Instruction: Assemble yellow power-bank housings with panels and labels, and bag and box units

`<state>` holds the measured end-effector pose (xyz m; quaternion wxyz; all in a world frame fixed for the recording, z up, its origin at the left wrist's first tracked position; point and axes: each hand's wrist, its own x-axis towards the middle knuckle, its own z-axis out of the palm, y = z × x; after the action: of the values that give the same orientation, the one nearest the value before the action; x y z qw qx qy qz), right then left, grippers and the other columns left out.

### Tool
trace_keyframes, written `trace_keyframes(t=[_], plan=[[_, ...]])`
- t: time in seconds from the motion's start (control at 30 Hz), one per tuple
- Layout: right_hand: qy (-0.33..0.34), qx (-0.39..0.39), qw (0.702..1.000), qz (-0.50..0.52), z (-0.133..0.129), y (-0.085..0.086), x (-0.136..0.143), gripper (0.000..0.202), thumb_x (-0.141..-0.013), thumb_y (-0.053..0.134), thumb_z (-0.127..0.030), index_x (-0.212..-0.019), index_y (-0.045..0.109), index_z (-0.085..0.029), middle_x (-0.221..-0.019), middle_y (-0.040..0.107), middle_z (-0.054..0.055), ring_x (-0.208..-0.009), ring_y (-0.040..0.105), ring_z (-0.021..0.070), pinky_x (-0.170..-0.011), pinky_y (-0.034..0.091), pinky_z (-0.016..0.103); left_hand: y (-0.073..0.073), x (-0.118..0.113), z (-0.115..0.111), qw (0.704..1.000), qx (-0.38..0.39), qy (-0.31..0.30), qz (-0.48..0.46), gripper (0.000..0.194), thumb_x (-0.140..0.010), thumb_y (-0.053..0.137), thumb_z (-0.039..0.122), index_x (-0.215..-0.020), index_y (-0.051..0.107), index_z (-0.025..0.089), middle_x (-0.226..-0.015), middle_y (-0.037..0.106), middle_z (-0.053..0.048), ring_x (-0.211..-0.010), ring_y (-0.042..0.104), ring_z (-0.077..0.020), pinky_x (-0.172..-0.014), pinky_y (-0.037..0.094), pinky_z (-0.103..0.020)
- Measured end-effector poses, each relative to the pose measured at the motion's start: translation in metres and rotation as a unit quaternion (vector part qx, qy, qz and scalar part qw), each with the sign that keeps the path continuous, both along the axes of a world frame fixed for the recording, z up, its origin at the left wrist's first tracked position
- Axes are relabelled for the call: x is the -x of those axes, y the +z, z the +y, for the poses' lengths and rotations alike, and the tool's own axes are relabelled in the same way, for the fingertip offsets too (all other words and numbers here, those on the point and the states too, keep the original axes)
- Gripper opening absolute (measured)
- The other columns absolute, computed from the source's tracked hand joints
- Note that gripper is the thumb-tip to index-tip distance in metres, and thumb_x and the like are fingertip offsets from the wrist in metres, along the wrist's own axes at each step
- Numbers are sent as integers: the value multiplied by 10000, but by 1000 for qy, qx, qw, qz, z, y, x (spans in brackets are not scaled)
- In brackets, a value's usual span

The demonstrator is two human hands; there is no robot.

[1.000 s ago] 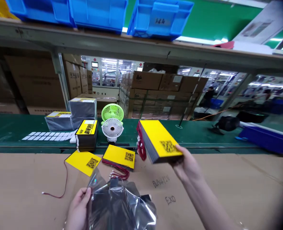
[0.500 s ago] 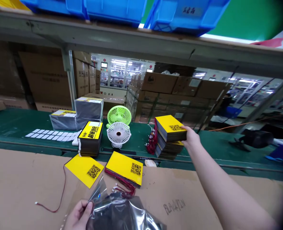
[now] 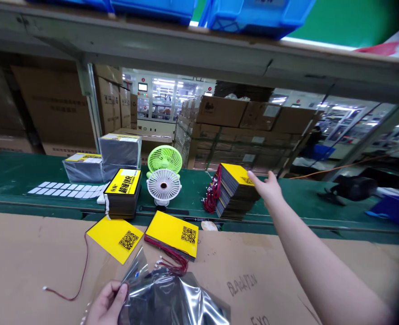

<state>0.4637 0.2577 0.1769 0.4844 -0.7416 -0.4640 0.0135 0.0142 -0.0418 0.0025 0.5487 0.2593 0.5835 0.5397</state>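
— Well, left hand (image 3: pixel 106 304): low at the near edge, thumb and fingers pinched on the rim of a shiny grey plastic bag (image 3: pixel 172 300) lying crumpled on the cardboard sheet (image 3: pixel 33 262).

— And right hand (image 3: pixel 268 188)?

— Stretched out over the green belt (image 3: pixel 23 174), fingers loosely spread, palm down, fingertips touching the far right edge of a stack of yellow-topped packs (image 3: pixel 235 192). Gripping nothing.

— Where exactly, that stack?

— On the belt, just right of the white fan (image 3: pixel 163 186), red wire ends (image 3: pixel 211 195) bunched at its left side. Slightly skewed, upper packs offset from the lower ones.

— Anything else yellow?

— Plenty. Another black stack with a yellow label (image 3: pixel 123 192) left of the white fan. Two flat on the cardboard: a single yellow pack (image 3: pixel 115 237) with a thin red lead (image 3: pixel 80 280) trailing left, and beside it a thicker yellow pack (image 3: pixel 172 232) with red leads curling toward the bag.

— Behind all that?

— Green fan (image 3: pixel 165 158) just behind the white one. Grey wrapped bundles (image 3: pixel 103 158) farther left on the belt, a row of white labels (image 3: pixel 67 189) in front of them. Blue bins (image 3: pixel 253 13) on the shelf overhead.
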Motion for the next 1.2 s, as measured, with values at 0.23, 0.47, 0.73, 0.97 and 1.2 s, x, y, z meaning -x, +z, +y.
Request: trace_keyframes(t=[0.23, 0.47, 0.73, 0.97, 1.2], plan=[[-53, 151, 982, -95, -35, -18, 51, 1475, -390, 768, -695, -1456, -115, -184, -1345, 297, 300, -1166, 447, 470, -902, 407, 564, 0, -4, 1, 1000, -8, 14, -8, 505, -496, 762, 622, -643, 582, 174, -564, 571, 15, -557, 487, -122, -525, 422, -203], [-66, 102, 980, -156, -41, -29, 55, 1356, -475, 743, -662, -1457, -39, -150, -1248, 359, 268, -1080, 501, 450, -878, 419, 510, 10, -7, -2, 999, -24, 19, 14, 493, -510, 755, 617, -635, 573, 176, -573, 564, 19, -553, 490, -124, -517, 424, -207], [-42, 67, 986, -147, -50, -32, 58, 1353, -474, 760, -619, -1460, -42, -156, -1251, 357, 249, -1079, 493, 436, -869, 415, 506, 9, -9, -4, 999, -26, 19, -7, 476, -527, 761, 594, -639, 566, 175, -541, 529, 32, -508, 450, -110, -472, 383, -198], [-42, 36, 991, -124, -68, -25, 70, 1387, -489, 737, -676, -1456, -81, -111, -1376, 250, 299, -1241, 334, 466, -965, 322, 574, 3, -5, -4, 998, -35, 28, -31, 441, -567, 772, 539, -685, 573, 163, -593, 585, 26, -578, 505, -112, -558, 427, -198], [293, 99, 951, 26, -184, -45, 115, 1036, -695, 628, -642, -1479, 106, -209, -1355, 428, 162, -1278, 390, 286, -1067, 292, 444, 19, -4, -17, 964, -62, 114, -231, 258, -652, 778, 261, -786, 580, 163, -681, 632, 22, -630, 604, -107, -629, 495, -206]])
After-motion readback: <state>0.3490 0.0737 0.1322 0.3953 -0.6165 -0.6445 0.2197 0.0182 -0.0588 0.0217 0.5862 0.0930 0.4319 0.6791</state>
